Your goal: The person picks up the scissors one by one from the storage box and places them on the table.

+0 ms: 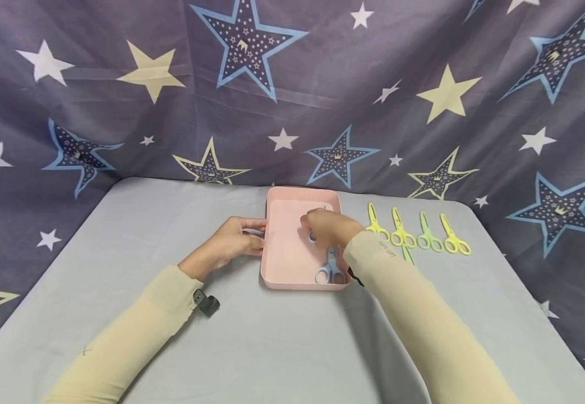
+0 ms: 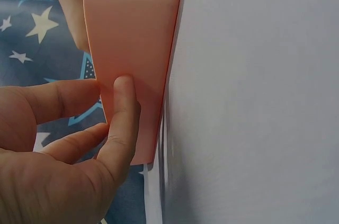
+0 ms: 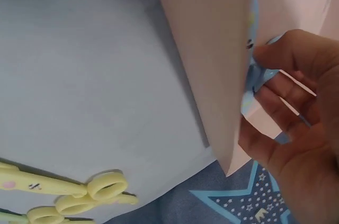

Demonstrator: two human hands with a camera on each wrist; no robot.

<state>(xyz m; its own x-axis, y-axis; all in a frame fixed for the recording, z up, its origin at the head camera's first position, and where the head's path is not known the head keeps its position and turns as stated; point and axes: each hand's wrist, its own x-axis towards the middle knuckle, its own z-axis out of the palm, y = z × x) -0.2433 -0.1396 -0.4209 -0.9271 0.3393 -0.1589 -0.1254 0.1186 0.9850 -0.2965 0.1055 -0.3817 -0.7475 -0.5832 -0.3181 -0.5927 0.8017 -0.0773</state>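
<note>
A shallow pink tray [image 1: 287, 249] stands on the table. My left hand [image 1: 231, 242] is at its left side; in the left wrist view extended fingers [image 2: 123, 107] touch the outer wall and rim. My right hand [image 1: 328, 227] reaches inside the tray's right part. Thumb and fingers there pinch blue scissors [image 3: 258, 78], partly hidden by the hand and the tray wall. Another pair of blue scissors [image 1: 331, 268] lies in the tray's near right corner, handles toward me. A bit of something blue shows beyond the right hand, too covered to tell.
Right of the tray lie yellow scissors [image 1: 401, 231], green scissors [image 1: 429, 235] and more yellow scissors [image 1: 454, 238] in a row. A green piece [image 1: 407, 255] shows partly under the right sleeve. Behind the table hangs a dark star-patterned cloth [image 1: 292, 163].
</note>
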